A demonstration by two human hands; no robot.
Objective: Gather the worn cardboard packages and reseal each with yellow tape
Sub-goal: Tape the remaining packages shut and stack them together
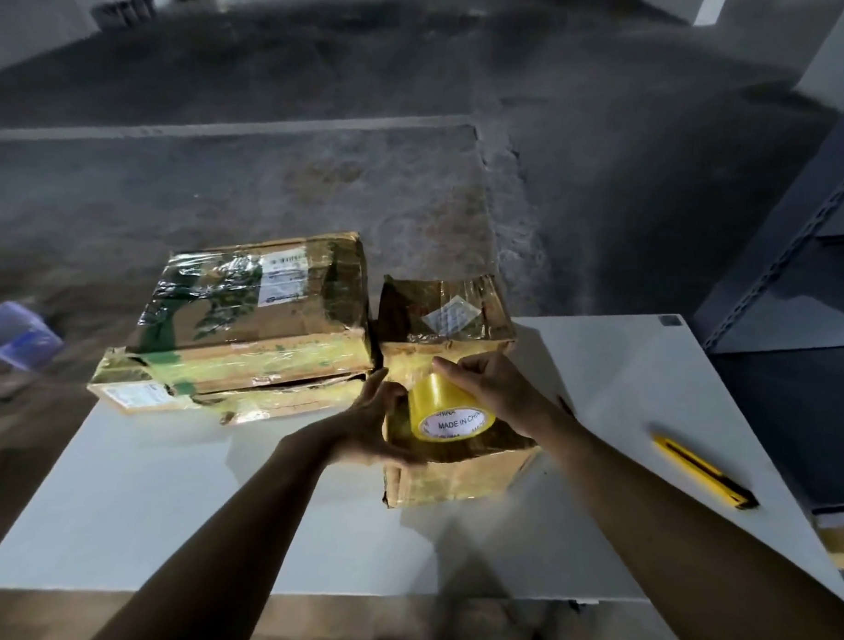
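The top of the near box [457, 479] is mostly hidden under both hands and the roll of yellow tape [448, 411], which rests on it, printed core facing near. The right hand [499, 389] curls over the roll from the right and grips it. The left hand [373, 423] is cupped against the box's left edge beside the roll; whether it pinches a tape end cannot be told.

A second small box [446, 311] lies just beyond. To the left, a large flat box [253, 309] covers a lower box [178, 397]. A yellow knife [702, 471] lies to the right on the white table [212, 504]. A dark shelf [794, 285] is cut off on the far right, and a blurred purple bin [15, 334] sits on the floor to the left.
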